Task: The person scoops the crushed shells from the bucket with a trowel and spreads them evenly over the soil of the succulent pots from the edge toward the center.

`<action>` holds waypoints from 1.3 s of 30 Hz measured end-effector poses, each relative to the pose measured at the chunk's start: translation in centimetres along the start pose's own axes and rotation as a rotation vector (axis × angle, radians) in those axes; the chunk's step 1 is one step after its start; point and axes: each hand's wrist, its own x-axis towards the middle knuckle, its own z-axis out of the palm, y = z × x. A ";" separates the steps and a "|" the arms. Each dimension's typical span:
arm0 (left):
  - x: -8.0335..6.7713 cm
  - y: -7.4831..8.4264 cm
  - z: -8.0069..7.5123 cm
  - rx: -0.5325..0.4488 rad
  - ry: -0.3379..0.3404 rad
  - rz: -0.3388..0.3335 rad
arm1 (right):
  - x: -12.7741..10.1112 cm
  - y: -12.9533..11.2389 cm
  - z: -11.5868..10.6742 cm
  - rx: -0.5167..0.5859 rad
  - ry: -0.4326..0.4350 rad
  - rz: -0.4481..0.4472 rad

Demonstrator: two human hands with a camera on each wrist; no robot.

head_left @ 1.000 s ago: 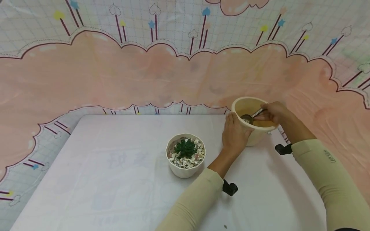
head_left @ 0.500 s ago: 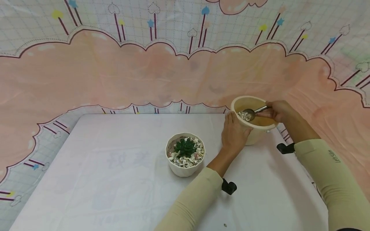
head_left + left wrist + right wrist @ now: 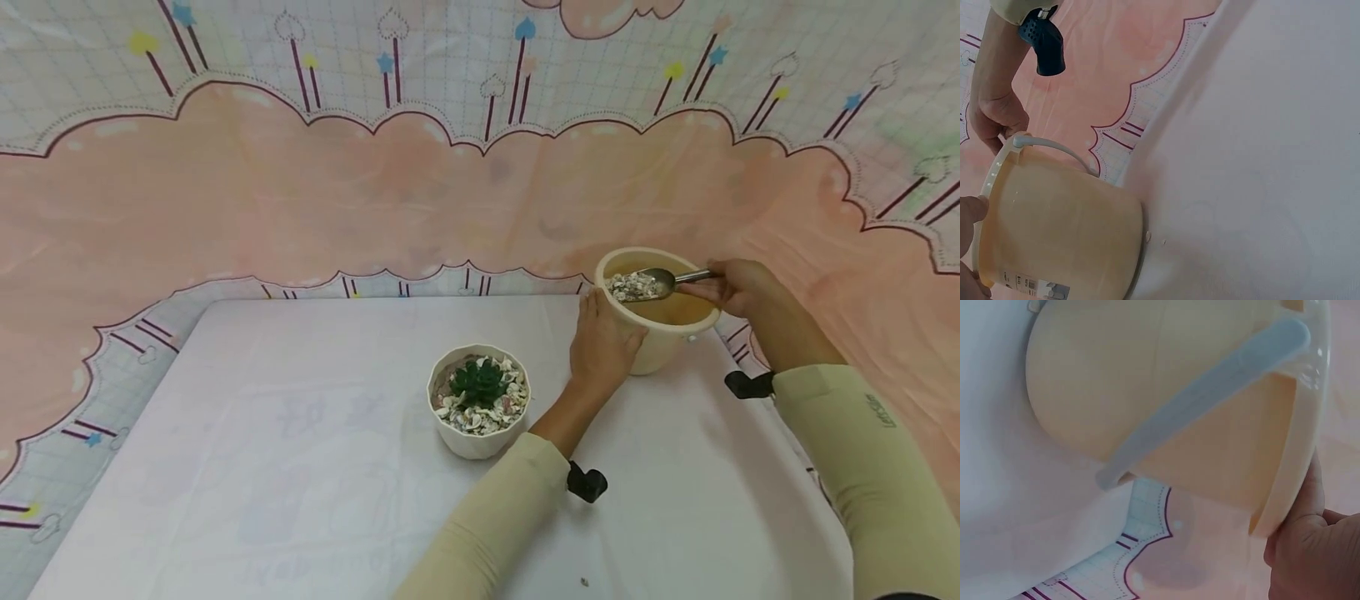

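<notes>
My left hand [image 3: 603, 346] holds the near left rim of a cream plastic bucket [image 3: 656, 354], thumb at the front. In the left wrist view, parts of that hand [image 3: 969, 215] show at the rim. Over the bucket's mouth my right hand [image 3: 742, 287] grips a metal scoop [image 3: 663, 282] by its handle. White and grey shell bits [image 3: 633, 287] fill the scoop. From the right wrist, my right hand [image 3: 1313, 556] appears beside the rim, with the scoop hidden. To the left stands a white faceted pot [image 3: 472, 446] holding a green succulent [image 3: 478, 382] among shell bits.
A white table [image 3: 300, 467] lies under everything, its back edge against a patterned pink cloth [image 3: 337, 192]. The bucket stands near the back right corner, its grey handle [image 3: 1204, 394] hanging down. A tiny loose bit [image 3: 584, 582] lies near the front.
My right hand has moved slightly right and raised the scoop from inside the bucket to about rim height, with its load of shell bits now showing. My left hand stays on the bucket.
</notes>
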 end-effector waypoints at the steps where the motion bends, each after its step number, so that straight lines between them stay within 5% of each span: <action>1: 0.0 0.0 0.0 -0.011 -0.003 -0.004 | 0.0 -0.1 -0.3 0.027 0.001 0.010; 11: -0.1 -0.2 0.2 -0.032 -0.004 -0.001 | -0.3 -0.7 -2.7 0.284 -0.014 0.085; 20: -0.3 -0.2 -0.1 -0.063 -0.012 0.003 | -1.1 -0.6 -3.3 0.367 0.053 0.104; 39: -0.7 0.1 -1.3 -0.195 -0.034 0.005 | -1.3 0.7 -3.3 0.505 0.000 0.089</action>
